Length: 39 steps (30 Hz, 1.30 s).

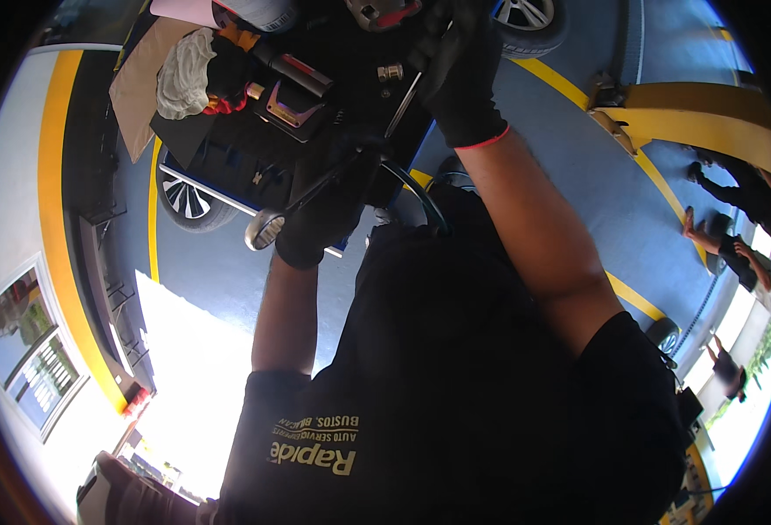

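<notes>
The blue floor [595, 175] with yellow lines [569, 87] fills the room; car wheels show at twelve [525, 13] and ten o'clock [188, 201]. A dark tool cart [228, 166] serves as bench, carrying a white rag [184, 74] and a socket [390, 72]. The left hand [324, 206], gloved, is clenched round a long steel wrench [267, 227] at mid-shaft, ring end toward eight o'clock. It looks stiff, fairly heavy and smooth, best gripped along the shaft. The right hand [460, 74] grips a thin bright rod [403, 103] at one o'clock.
</notes>
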{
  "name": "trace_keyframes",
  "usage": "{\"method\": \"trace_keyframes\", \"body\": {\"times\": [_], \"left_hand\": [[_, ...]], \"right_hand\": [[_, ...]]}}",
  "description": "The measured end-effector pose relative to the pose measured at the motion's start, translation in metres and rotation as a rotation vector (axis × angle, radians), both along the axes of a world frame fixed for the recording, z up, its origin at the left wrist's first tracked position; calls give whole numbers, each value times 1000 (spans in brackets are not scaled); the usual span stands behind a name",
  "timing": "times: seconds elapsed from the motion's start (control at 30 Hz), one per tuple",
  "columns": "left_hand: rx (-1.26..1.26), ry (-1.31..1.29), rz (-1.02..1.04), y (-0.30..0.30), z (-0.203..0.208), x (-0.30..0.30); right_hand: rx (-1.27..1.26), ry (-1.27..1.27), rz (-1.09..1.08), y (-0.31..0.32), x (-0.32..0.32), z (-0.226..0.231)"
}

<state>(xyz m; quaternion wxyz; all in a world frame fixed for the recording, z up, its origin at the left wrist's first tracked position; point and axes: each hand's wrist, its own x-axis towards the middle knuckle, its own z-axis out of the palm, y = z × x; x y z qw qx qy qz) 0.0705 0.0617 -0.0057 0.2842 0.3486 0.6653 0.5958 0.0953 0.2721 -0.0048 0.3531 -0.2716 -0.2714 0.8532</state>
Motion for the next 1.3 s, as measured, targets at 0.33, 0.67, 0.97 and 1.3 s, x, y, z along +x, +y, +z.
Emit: {"method": "trace_keyframes", "body": {"times": [0.33,0.67,0.97,1.3], "left_hand": [[525,-204,20,-12,-21,-17],[328,-258,-107,-76,-77,-9],[297,724,-129,-22,-30,-32],[331,897,-271,58,-28,-51]], "right_hand": [[10,47,71,7,0,-5],[-43,-176,64,30,-9,-18],[362,237,-16,23,34,76],[944,299,186,-84,94,53]]}}
